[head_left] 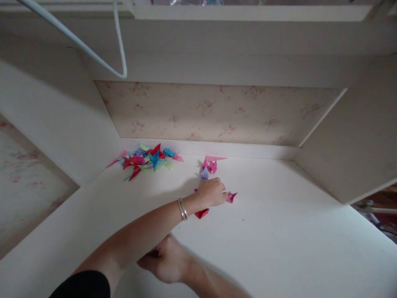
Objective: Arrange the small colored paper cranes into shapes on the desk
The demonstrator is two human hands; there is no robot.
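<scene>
My left hand (212,192), a silver bracelet (182,209) at its wrist, reaches across the white tabletop with its fingers pinched at a pink origami crane (231,197). Just beyond that hand lie a lavender origami crane (204,174) and a pink origami crane (212,167). A red folded-paper piece (202,213) shows partly from under the left hand and wrist. Below the left forearm, my right hand (170,258) rests curled closed near the front; its fingertips are hidden, and I cannot see what they hold, if anything.
A heap of colourful origami cranes (149,159) lies at the back left against the wall. A white cable (120,49) hangs at the upper left. White panels stand at both sides, and a shelf (248,37) overhangs the back of the tabletop (279,231).
</scene>
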